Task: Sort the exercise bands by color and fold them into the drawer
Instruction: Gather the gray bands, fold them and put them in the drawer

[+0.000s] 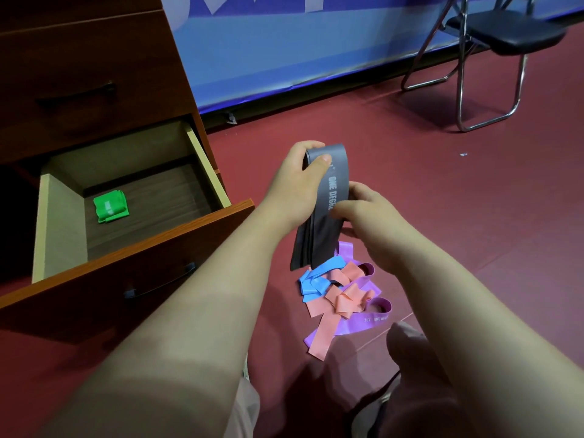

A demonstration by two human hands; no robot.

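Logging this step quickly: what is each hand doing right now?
Left hand: grips the grey band at its top.
Right hand: pinches the same band lower down.

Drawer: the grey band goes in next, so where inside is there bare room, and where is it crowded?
Inside the drawer, the wooden bottom is bare right of the folded green band, up to the right wall and front panel. Crowded: the floor where the heap of blue, salmon and purple bands lies.

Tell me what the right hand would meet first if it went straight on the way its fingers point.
The right hand points leftward and pinches the grey band; pushing on, it would press that band into the left hand right behind it, though depth is hard to judge.
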